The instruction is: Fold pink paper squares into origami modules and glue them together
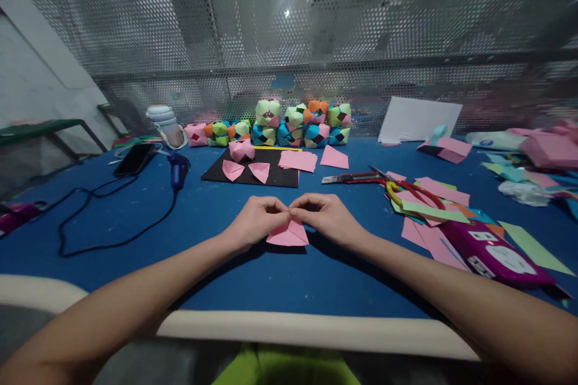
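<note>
A folded piece of pink paper is held just above the blue table at the centre, its wide edge toward me. My left hand pinches its far tip from the left. From the right, my right hand pinches the same tip, the thumbs almost touching. Beyond my hands lies a black board bearing two folded pink paper pieces, the left one and the right one, plus a pink folded paper shape. A stack of pink paper sheets overlaps the board's right side.
Several multicoloured folded paper balls are stacked at the back. Right of my hands lie a utility knife, scissors, paper scraps and a purple power strip. On the left are a blue glue gun, its cord, a phone and a bottle.
</note>
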A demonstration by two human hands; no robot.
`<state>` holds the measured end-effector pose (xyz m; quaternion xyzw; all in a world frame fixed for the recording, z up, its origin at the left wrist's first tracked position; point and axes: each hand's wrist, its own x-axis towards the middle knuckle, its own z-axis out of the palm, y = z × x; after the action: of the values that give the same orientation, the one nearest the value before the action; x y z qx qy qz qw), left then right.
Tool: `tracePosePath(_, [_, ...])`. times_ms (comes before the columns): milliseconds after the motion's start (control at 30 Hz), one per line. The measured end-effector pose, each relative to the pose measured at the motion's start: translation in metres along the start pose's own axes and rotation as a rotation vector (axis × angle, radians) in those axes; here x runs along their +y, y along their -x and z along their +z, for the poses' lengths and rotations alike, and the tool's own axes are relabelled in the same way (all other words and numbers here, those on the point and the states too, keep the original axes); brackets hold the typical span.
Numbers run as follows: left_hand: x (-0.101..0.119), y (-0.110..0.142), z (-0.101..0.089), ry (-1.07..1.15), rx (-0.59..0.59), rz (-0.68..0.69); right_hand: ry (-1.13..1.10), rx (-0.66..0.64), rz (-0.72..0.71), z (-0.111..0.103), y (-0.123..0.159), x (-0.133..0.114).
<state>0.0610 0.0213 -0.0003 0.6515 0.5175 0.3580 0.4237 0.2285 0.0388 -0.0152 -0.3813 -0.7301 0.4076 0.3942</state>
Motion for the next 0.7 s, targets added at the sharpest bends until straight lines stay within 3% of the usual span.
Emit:
tracePosePath(267, [-0.0011, 0.0002, 0.0008, -0.087, -0.047, 0.029, 0.087, -0.050, -0.030, -0.0030, 0.0004, -0.0050])
tracePosePath(500, [-0.0013, -0.0018, 0.0016, -0.015, 0.093, 0.062, -0.085, 0.020, 0.040, -0.0017, -0.0039, -0.0022])
tracePosePath(700, [-0.0055, -0.0040, 0.0035, 0.111, 0.105, 0.017, 0.008, 0.038, 0.043, 0.0029, -0.0009, -0.0026])
